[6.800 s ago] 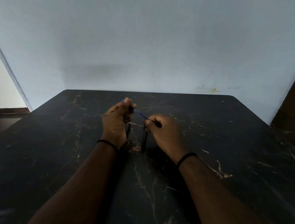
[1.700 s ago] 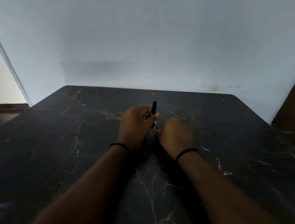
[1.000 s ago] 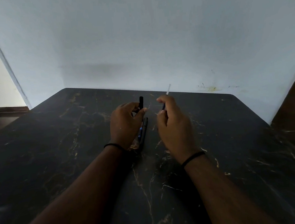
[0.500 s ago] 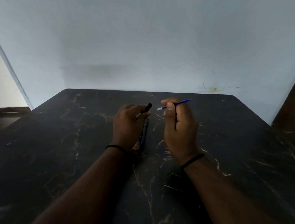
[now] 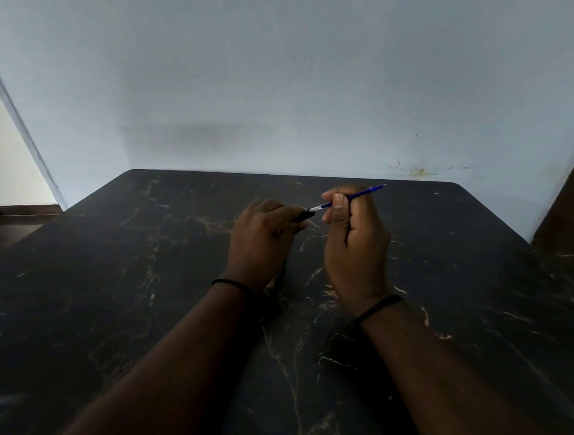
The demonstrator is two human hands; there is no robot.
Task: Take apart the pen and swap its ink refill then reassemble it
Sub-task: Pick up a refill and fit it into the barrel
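Refill tip meeting barrel mouth, above dark marble table (image 5: 489, 270).

Right hand (image 5: 355, 246) closed, pinching blue refill (image 5: 362, 194) mid-length between thumb and fingers. Left hand (image 5: 263, 239) curled round black barrel (image 5: 302, 215); contact or insertion possibly begun, too dim to tell.

- The left hand (image 5: 263, 239) is closed around a black pen barrel (image 5: 302, 215); only the barrel's open end shows past the fingers.
- The right hand (image 5: 353, 243) pinches a blue ink refill (image 5: 359, 195) between thumb and fingers.
- The refill's pale end meets the barrel's mouth just left of the right thumb; its blue length sticks out past the right fingers, tilted up to the right.
- Both hands are over a dark marbled table (image 5: 112, 282), each wrist with a black band.
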